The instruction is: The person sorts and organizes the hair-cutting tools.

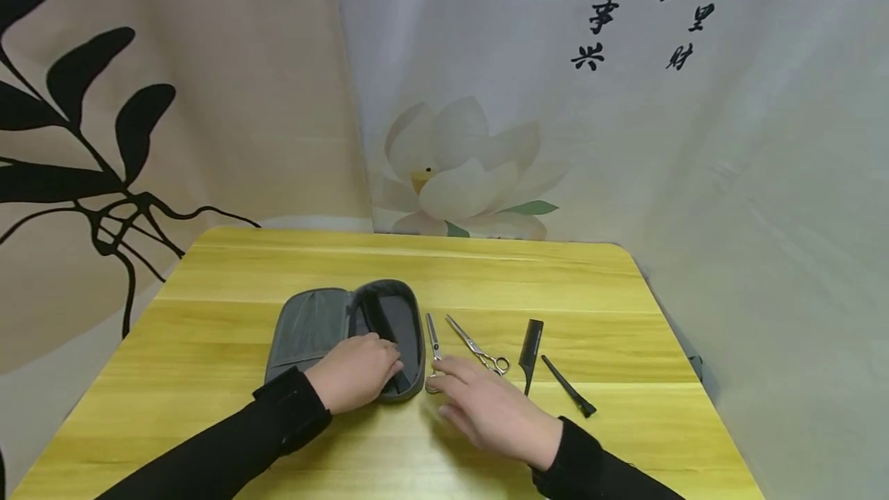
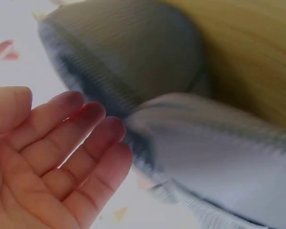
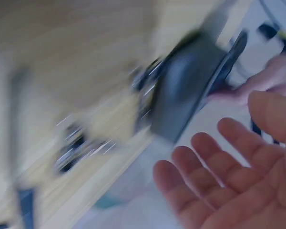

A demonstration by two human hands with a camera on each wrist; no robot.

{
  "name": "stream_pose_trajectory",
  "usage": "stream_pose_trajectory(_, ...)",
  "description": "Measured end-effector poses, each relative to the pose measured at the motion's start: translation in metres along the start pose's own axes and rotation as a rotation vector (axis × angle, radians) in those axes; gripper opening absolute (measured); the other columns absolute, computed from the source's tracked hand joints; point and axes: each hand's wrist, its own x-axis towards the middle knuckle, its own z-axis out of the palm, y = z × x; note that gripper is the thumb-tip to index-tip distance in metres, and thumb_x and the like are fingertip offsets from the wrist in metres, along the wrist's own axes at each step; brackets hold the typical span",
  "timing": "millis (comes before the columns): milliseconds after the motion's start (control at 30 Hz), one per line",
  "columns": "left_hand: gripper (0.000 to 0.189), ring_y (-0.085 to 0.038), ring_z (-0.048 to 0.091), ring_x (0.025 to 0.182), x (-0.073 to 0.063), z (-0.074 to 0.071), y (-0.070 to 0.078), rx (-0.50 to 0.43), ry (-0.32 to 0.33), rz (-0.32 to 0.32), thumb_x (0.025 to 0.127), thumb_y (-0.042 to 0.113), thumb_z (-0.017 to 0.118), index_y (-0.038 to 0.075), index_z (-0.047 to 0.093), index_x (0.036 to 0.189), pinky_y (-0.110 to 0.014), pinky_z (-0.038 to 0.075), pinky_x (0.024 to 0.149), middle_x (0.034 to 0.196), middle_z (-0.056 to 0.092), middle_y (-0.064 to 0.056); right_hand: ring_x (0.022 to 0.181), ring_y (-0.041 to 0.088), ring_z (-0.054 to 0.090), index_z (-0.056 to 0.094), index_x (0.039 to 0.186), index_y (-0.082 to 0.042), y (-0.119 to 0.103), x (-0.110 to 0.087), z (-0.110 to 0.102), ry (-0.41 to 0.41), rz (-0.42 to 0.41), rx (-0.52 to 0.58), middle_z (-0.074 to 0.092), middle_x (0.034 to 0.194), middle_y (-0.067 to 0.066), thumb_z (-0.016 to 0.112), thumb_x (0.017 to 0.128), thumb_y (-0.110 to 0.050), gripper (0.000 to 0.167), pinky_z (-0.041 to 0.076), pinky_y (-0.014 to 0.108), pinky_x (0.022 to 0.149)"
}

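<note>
Watching right hand [image 1: 489, 411], fingers loosely apart, at scissors [image 1: 434, 336] beside case [image 1: 309, 326] — reaching step, I judge; left hand [image 1: 357, 371], fingers relaxed, over case — next calls for pinching.

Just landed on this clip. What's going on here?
A person is working at a table with an open grey case. The left hand is over the case, where a black item lies. The right hand, relaxed, is by the scissors next to the case; whether it touches them is unclear. Farther right lie a second pair, a comb and a slim black tool.
</note>
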Motion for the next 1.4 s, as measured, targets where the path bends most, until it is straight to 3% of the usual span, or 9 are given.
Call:
stream_pose_trajectory(100,0.017,-0.019,0.071,0.089,-0.009,-0.011,0.005,-0.027,0.124,-0.021,0.107,0.022,0.066,0.014,0.078,0.099,-0.039,0.06,0.082,0.095,0.077,0.001,0.126,0.026,0.07,0.071,0.133,-0.008,0.021,-0.018,-0.012,0.034,0.162,0.051,0.072,0.137,0.011,0.074,0.102,-0.023,0.035,0.06,0.045,0.105)
stream_pose_trajectory(200,0.014,-0.015,0.072,0.093,-0.018,-0.022,0.012,-0.068,0.225,-0.04,0.107,0.023,0.067,0.017,0.08,0.103,-0.037,0.061,0.085,0.098,0.078,0.005,0.101,0.021,0.073,0.073,0.126,-0.004,0.049,-0.032,-0.015,0.058,0.412,0.111,0.076,0.117,0.009,0.074,0.102,-0.022,0.03,0.063,0.039,0.087)
stream_pose_trajectory(333,0.012,-0.013,0.073,0.097,-0.029,-0.026,0.026,-0.165,0.329,-0.03,0.105,0.025,0.071,0.019,0.08,0.11,-0.036,0.061,0.086,0.104,0.079,0.006,0.08,0.013,0.065,0.07,0.123,0.0,0.087,-0.04,-0.009,0.081,0.707,0.174,0.073,0.097,0.006,0.073,0.103,-0.024,0.031,0.056,0.035,0.072)
stream_pose_trajectory(500,0.015,-0.009,0.073,0.102,-0.039,-0.016,0.046,-0.281,0.401,0.032,0.104,0.029,0.073,0.021,0.079,0.114,-0.032,0.062,0.087,0.111,0.079,0.009,0.07,0.018,0.063,0.059,0.13,0.004,0.117,-0.034,0.004,0.032,0.899,0.209,0.069,0.084,0.008,0.077,0.099,-0.038,0.055,0.049,0.033,0.062)
stream_pose_trajectory(633,0.019,-0.008,0.072,0.105,-0.044,-0.007,0.055,-0.372,0.38,0.008,0.106,0.035,0.069,0.024,0.079,0.118,-0.031,0.062,0.088,0.116,0.078,0.011,0.071,0.023,0.063,0.054,0.133,0.008,0.124,-0.024,0.008,-0.008,0.96,0.234,0.071,0.089,0.016,0.083,0.094,-0.039,0.067,0.048,0.034,0.062)
stream_pose_trajectory(833,0.028,-0.011,0.072,0.108,-0.05,0.004,0.058,-0.507,0.292,-0.081,0.108,0.042,0.063,0.025,0.077,0.125,-0.029,0.06,0.086,0.12,0.078,0.009,0.076,0.025,0.062,0.058,0.131,0.009,0.126,-0.019,0.006,-0.036,0.985,0.32,0.071,0.098,0.018,0.084,0.094,-0.028,0.059,0.051,0.037,0.068)
stream_pose_trajectory(1100,0.027,-0.012,0.072,0.106,-0.05,0.013,0.057,-0.558,0.316,-0.108,0.108,0.043,0.063,0.026,0.077,0.124,-0.028,0.06,0.084,0.12,0.078,0.009,0.075,0.023,0.059,0.068,0.111,0.0,0.128,-0.017,0.009,-0.037,0.997,0.356,0.069,0.099,0.013,0.086,0.091,-0.026,0.037,0.047,0.031,0.062)
stream_pose_trajectory(1233,0.029,-0.01,0.071,0.107,-0.049,0.015,0.056,-0.562,0.318,-0.098,0.108,0.044,0.062,0.026,0.076,0.125,-0.028,0.06,0.086,0.12,0.078,0.009,0.076,0.023,0.058,0.068,0.104,-0.003,0.13,-0.015,0.011,-0.032,1.001,0.349,0.067,0.094,0.01,0.087,0.09,-0.027,0.033,0.045,0.029,0.064)
stream_pose_trajectory(1400,0.023,-0.005,0.07,0.104,-0.049,0.017,0.057,-0.54,0.375,-0.081,0.107,0.041,0.065,0.028,0.077,0.122,-0.026,0.06,0.083,0.117,0.078,0.012,0.073,0.022,0.058,0.068,0.097,-0.005,0.131,-0.017,0.012,-0.021,0.996,0.35,0.066,0.09,0.009,0.088,0.089,-0.027,0.031,0.044,0.029,0.062)
